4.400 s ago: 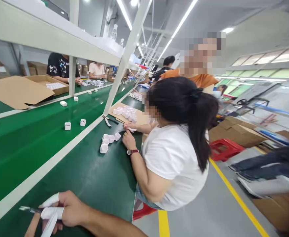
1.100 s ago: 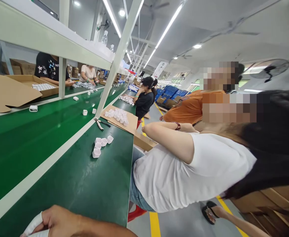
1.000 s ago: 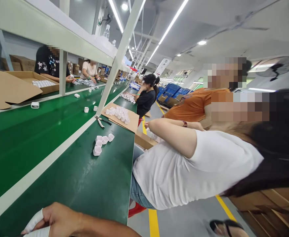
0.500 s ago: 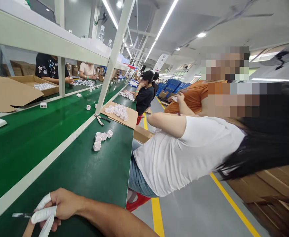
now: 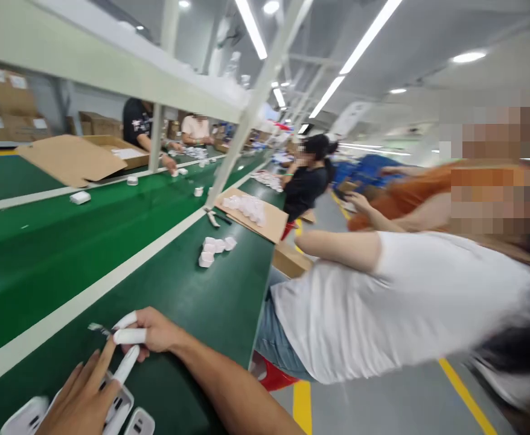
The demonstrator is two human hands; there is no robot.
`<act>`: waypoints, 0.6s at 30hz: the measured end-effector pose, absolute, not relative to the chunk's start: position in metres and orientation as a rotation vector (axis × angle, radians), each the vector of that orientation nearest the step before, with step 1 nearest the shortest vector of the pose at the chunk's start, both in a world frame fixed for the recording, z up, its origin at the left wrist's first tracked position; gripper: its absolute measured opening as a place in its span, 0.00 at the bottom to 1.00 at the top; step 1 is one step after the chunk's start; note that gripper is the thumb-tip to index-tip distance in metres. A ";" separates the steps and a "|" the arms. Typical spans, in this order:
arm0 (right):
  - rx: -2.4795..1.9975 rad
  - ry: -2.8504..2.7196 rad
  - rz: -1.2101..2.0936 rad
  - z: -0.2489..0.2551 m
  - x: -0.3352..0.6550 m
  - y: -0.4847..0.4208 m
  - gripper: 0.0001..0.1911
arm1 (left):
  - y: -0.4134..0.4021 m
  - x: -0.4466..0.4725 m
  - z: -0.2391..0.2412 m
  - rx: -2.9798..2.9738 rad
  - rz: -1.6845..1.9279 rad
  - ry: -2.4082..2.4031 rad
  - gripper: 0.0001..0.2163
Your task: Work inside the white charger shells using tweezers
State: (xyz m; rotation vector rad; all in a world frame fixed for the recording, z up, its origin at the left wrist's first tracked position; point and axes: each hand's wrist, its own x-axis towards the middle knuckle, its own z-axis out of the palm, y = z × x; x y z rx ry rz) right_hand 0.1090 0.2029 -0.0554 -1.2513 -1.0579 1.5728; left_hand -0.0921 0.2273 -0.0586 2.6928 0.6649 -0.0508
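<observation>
My right hand, white cots on its fingers, pinches a slim dark stick with a whitish end; motion smears it, and its kind does not show. At the lower left my left hand has its fingers stretched out, a white cot on the thumb. Its index fingertip meets the right hand's fingers. Beneath and beside the left hand lie white plastic housings with dark slots: one at the left, one partly covered by the hand, and one at the right.
Several white square caps sit ahead on the green bench. Beyond them are pliers and cardboard bearing more caps. A post rises there. A person in a white shirt sits close on the right.
The view has swung left and down, so the bench scene shifts right. My left hand and the white housings have come into fuller view. My right hand still pinches the dark stick.
</observation>
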 end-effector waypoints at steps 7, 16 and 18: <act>-1.281 -0.993 1.584 -0.067 0.102 0.199 0.27 | 0.207 -0.087 -0.004 2.563 -0.057 0.755 0.29; -1.344 -0.977 1.557 -0.076 0.102 0.191 0.36 | 0.202 -0.092 0.012 2.632 -0.089 0.760 0.19; -1.315 -0.988 1.545 -0.075 0.102 0.192 0.33 | 0.205 -0.092 0.019 2.649 -0.070 0.728 0.15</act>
